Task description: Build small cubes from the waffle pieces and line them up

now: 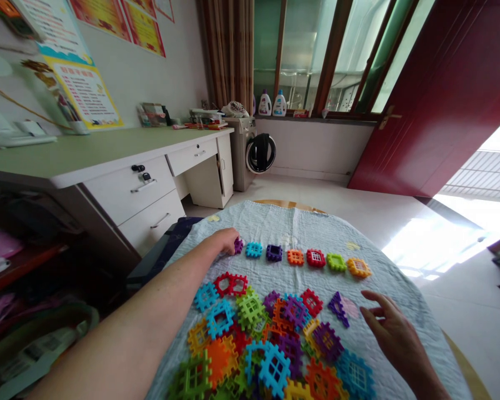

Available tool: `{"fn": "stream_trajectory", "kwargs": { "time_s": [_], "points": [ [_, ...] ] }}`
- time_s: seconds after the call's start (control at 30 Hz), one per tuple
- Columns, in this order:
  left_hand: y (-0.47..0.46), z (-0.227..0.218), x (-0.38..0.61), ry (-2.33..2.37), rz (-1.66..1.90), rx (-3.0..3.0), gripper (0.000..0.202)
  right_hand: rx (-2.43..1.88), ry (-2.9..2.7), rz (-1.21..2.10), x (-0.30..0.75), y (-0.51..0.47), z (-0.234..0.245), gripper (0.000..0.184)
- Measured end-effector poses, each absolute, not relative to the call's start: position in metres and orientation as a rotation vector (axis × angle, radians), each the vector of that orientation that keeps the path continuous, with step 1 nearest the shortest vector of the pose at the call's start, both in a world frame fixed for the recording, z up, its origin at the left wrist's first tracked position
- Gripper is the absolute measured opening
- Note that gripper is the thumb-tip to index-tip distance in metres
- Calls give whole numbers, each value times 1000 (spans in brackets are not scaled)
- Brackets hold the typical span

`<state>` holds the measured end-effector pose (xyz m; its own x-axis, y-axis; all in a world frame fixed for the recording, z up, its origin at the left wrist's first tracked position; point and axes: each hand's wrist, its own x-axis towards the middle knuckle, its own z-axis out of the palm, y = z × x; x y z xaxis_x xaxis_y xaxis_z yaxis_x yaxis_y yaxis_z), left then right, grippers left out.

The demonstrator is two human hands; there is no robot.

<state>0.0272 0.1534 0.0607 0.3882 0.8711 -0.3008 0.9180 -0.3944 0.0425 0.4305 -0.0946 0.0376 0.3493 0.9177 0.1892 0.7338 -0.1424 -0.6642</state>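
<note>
Pale blue quilted cloth (pixel 275 222) covers the round table. A row of seven square plastic lattice blocks (pixel 315 258) crosses it. The left hand (pixel 225 240) curls its fingers shut on the leftmost one, a small purple block (pixel 238 245) at its fingertips. The right hand (pixel 394 333) lies open with fingers spread, holding nothing, just beside a heap of coloured lattice blocks (pixel 266 339).

White wall with posters (pixel 87 89), long green-topped desk (pixel 108 147) with white drawers, brown curtain (pixel 229 50), wood-framed window (pixel 316 50), washing machine (pixel 250 153), dark red door (pixel 433 94), pale glossy floor (pixel 358 205), sunlight at right.
</note>
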Motion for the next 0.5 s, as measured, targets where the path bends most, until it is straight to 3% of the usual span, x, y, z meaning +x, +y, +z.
{"fn": "stream_trajectory", "kwargs": {
  "time_s": [0.5],
  "points": [
    [157,58,25,1632,-226,2380,35,-1902,-1478,353,430,-95,38,42]
  ]
}}
